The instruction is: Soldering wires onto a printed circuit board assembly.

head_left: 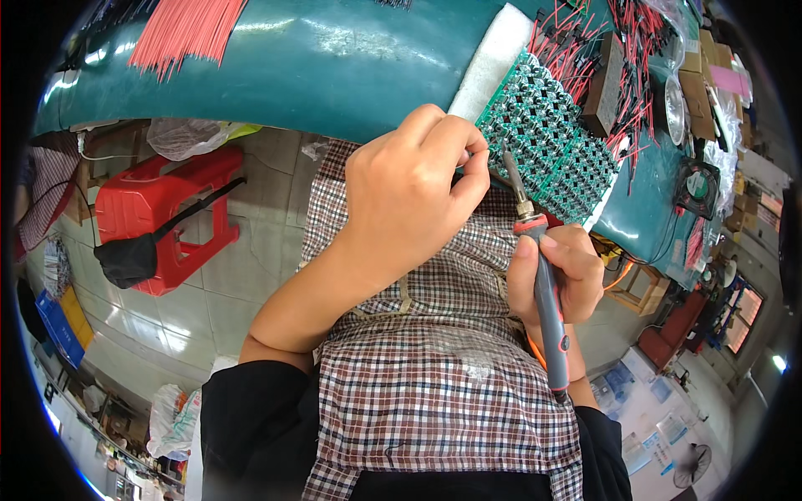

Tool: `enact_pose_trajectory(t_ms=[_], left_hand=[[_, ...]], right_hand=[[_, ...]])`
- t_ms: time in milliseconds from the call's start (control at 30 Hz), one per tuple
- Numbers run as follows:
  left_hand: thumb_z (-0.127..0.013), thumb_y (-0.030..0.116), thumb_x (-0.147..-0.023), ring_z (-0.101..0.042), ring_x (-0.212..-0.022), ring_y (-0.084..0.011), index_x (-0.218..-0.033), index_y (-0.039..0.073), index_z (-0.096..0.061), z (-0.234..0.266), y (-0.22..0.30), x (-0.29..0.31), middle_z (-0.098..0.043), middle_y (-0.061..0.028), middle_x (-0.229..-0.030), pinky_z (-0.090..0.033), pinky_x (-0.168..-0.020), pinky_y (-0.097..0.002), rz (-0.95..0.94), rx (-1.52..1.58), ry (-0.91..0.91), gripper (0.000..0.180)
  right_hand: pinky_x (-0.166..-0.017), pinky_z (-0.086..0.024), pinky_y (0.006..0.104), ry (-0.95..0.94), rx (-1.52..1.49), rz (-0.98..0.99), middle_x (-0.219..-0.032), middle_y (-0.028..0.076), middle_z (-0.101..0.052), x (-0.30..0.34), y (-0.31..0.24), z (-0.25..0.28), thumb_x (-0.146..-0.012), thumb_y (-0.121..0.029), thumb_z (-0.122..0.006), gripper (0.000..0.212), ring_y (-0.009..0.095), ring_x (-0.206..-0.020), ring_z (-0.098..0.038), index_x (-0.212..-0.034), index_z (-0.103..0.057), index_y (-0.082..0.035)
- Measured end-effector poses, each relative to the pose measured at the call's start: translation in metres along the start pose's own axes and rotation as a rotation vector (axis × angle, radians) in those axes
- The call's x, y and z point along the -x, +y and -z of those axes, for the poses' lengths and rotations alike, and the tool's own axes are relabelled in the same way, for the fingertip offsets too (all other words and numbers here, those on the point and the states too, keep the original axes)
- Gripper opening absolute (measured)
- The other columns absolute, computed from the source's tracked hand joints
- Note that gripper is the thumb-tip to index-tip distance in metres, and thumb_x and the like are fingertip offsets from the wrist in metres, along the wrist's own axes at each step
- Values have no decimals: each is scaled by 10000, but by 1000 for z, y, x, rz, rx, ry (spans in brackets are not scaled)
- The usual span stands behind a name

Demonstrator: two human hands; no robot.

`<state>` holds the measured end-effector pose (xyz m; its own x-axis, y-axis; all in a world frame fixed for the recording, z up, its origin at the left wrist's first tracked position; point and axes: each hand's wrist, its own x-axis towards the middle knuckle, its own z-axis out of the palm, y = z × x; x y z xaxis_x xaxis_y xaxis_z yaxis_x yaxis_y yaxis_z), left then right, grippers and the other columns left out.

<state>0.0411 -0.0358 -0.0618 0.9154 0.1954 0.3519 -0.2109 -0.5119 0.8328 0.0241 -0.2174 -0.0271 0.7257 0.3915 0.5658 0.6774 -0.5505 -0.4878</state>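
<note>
My right hand grips a grey and red soldering iron like a pen. Its metal tip points up and away from me, at the near left edge of a panel of green circuit boards covered with small black parts. Whether the tip touches the panel, I cannot tell. Just left of the tip, my left hand is closed in a pinch by the panel's edge. Whatever its fingertips hold, if anything, is hidden. A white foam strip lies along the panel's left side.
The boards rest on a green-covered table. Red wires lie at its far left. More red and black wires surround a brown block beyond the panel. A small black fan stands right. A red plastic stool sits on the floor.
</note>
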Motion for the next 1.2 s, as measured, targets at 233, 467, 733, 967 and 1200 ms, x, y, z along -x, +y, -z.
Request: enact_pose_trajectory(t_ms=[233, 467, 733, 967, 1200], left_hand=[[-782, 32, -773, -515, -458, -81, -825, 71, -681, -3, 0, 0, -643, -9, -760, -403, -437, -238, 11, 4, 9, 120], [-788, 40, -792, -533, -476, -82, -843, 65, -685, -3, -1, -1, -644, -14, -766, -417, -449, -237, 10, 2, -22, 118], [-781, 14, -780, -582, -522, -97, -858, 49, -685, 4, 3, -1, -643, -23, -787, -454, -472, -241, 8, 27, -27, 129], [-764, -7, -760, -587, -539, -97, -843, 48, -677, 6, 2, 3, -630, -28, -786, -453, -475, -235, 7, 27, -24, 133], [-765, 29, -768, -545, -506, -91, -831, 78, -679, 2, 9, 3, -635, -7, -770, -421, -455, -241, -3, -13, -46, 118]], right_hand=[[-441, -445, 290, 0, -9, 16, -677, 67, -583, 1, 3, -6, -781, -27, -788, 319, 184, -504, -559, -977, -537, -43], [-452, -446, 295, -60, 88, 14, -734, 71, -584, 0, -4, -6, -747, -17, -816, 380, 192, -536, -564, -1005, -542, -72], [-462, -449, 297, -89, 100, 13, -744, 75, -587, -5, -9, -5, -735, 0, -825, 387, 197, -552, -566, -1010, -561, -65], [-459, -453, 295, 1, 24, -34, -747, 76, -593, 7, -6, -7, -761, -26, -825, 390, 192, -544, -570, -1041, -557, -66], [-435, -424, 305, -24, 14, -9, -694, 70, -559, 5, -3, 15, -799, -35, -753, 299, 184, -493, -524, -978, -514, -54]])
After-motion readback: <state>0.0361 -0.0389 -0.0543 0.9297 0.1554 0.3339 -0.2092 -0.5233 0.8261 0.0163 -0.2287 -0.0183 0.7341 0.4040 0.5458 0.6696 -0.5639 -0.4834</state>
